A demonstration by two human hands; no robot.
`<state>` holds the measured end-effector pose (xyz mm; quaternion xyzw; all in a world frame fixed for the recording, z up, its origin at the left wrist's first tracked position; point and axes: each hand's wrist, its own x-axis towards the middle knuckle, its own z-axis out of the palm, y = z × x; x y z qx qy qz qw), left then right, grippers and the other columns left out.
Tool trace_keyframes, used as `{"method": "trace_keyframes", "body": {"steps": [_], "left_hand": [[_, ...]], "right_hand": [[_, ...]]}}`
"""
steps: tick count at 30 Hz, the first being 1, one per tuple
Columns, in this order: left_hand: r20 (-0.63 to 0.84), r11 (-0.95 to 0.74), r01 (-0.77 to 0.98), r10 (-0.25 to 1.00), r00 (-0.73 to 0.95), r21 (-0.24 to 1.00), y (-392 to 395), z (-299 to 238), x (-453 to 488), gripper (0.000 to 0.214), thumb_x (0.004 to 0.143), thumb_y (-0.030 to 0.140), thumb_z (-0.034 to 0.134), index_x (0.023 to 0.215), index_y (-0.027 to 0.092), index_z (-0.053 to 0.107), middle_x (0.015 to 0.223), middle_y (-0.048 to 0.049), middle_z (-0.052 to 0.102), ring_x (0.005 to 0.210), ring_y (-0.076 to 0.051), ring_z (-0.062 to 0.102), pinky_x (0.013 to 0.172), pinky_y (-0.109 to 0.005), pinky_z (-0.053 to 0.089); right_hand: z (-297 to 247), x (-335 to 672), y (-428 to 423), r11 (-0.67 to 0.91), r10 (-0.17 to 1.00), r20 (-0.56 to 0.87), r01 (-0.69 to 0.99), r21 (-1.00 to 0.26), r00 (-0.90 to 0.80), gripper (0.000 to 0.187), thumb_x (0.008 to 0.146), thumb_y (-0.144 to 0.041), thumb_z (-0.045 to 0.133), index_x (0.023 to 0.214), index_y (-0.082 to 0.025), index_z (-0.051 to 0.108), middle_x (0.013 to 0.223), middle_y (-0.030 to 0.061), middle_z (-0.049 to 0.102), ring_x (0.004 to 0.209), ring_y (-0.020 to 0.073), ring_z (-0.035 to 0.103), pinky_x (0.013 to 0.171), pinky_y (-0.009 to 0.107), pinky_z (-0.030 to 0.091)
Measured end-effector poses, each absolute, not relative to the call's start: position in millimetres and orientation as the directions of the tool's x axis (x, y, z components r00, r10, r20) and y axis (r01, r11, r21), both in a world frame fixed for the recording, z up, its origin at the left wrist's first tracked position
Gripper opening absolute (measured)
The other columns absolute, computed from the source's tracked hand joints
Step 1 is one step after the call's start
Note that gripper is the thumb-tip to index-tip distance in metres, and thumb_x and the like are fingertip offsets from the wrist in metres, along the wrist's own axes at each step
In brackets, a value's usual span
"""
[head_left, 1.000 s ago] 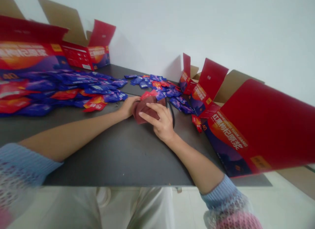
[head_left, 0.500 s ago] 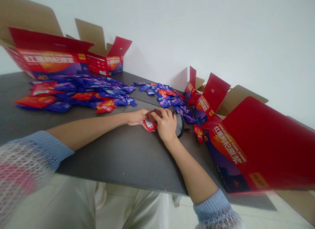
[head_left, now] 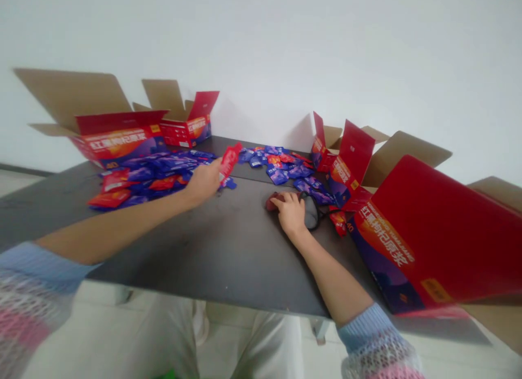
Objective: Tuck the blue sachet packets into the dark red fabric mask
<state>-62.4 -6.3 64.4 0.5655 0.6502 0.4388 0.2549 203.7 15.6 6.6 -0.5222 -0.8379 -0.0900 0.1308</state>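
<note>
My left hand (head_left: 205,180) is closed round a red sachet (head_left: 229,160) and holds it up above the table, near the heap of blue and red sachets (head_left: 165,172). On the tabletop my right hand (head_left: 291,213) has its fingers bent over a crumpled reddish-brown cloth (head_left: 274,201). Touching or just beside that hand is a grey rounded object with a black rim (head_left: 312,211); its kind is unclear and the hand partly covers it. A loose red sachet (head_left: 338,221) lies to its right.
Open red cartons stand on the left (head_left: 122,142) and back left (head_left: 196,130). More open cartons line the right side, the largest one (head_left: 440,232) nearest me. A second spread of sachets (head_left: 281,160) lies at the back of the dark grey table (head_left: 220,248), by the wall.
My hands were together at the cloth with the red sachet. My left hand has now moved away to the left and up with the sachet; my right hand stays with the cloth. The view has shifted.
</note>
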Motion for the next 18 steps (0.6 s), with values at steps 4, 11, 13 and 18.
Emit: {"method": "trace_keyframes", "body": {"steps": [4, 11, 13, 18], "left_hand": [[0.444, 0.094, 0.99, 0.886, -0.133, 0.109, -9.4, 105.6, -139.9, 0.064, 0.096, 0.009, 0.032, 0.159, 0.008, 0.018, 0.139, -0.0297, 0.051, 0.125, -0.042, 0.053, 0.102, -0.062, 0.038], [0.345, 0.243, 0.954, 0.923, -0.172, -0.175, 8.4, 94.6, -216.9, 0.06, 0.096, 0.008, 0.015, 0.154, -0.005, 0.022, 0.141, -0.0375, 0.045, 0.128, -0.043, 0.049, 0.095, -0.055, 0.044], [0.284, 0.262, 0.954, 0.935, -0.212, -0.149, 14.8, 85.4, -229.9, 0.057, 0.094, 0.01, 0.025, 0.147, -0.005, 0.039, 0.132, -0.0361, 0.054, 0.124, -0.041, 0.054, 0.094, -0.051, 0.045], [0.167, 0.226, 0.974, 0.96, -0.225, 0.01, 27.5, 81.4, -250.9, 0.019, 0.08, 0.022, 0.06, 0.084, 0.01, 0.074, 0.077, -0.0171, 0.072, 0.095, -0.033, 0.067, 0.09, -0.042, 0.047]], "right_hand": [[5.5, 191.3, -1.2, 0.56, 0.776, 0.319, 0.827, 0.05, -0.544, 0.044, 0.094, -0.012, 0.042, 0.124, -0.033, 0.067, 0.133, 0.0074, 0.061, 0.121, 0.0275, 0.047, 0.094, 0.045, 0.04], [1.6, 184.7, -15.1, 0.692, 0.664, 0.33, 0.718, 0.067, -0.671, 0.048, 0.091, -0.009, 0.045, 0.127, -0.033, 0.065, 0.138, 0.005, 0.06, 0.124, 0.0266, 0.047, 0.092, 0.044, 0.04], [1.7, 186.6, -12.2, 0.689, 0.668, 0.334, 0.722, 0.059, -0.665, 0.048, 0.091, -0.009, 0.046, 0.128, -0.033, 0.065, 0.138, 0.0045, 0.06, 0.124, 0.0263, 0.047, 0.092, 0.044, 0.04], [2.0, 189.5, -5.8, 0.688, 0.689, 0.301, 0.725, 0.013, -0.659, 0.049, 0.092, -0.011, 0.044, 0.13, -0.034, 0.064, 0.137, 0.0052, 0.06, 0.124, 0.0246, 0.048, 0.094, 0.042, 0.041]]}}
